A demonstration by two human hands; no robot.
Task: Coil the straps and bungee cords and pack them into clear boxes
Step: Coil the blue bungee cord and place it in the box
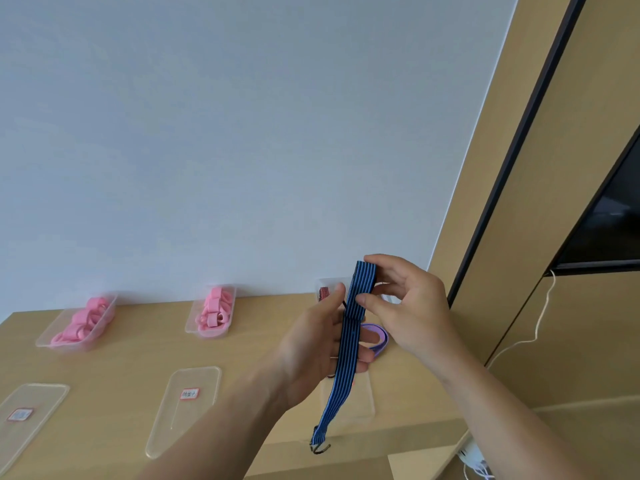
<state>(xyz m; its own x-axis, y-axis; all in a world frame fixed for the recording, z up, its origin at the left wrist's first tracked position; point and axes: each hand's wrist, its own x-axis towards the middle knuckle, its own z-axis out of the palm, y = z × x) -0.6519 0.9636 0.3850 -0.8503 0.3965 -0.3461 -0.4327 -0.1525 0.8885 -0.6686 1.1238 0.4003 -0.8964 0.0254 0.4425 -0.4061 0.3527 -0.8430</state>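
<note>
Right hand (412,306) is pinching the top fold of the blue bungee cord (346,358), left hand (318,344) gripping beneath, and that springy fold is probably threatening to pop loose mid-coil.

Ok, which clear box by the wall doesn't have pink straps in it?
The rightmost box, partly hidden behind the left hand: something red shows in it, while the left box and middle box hold pink straps.
</note>
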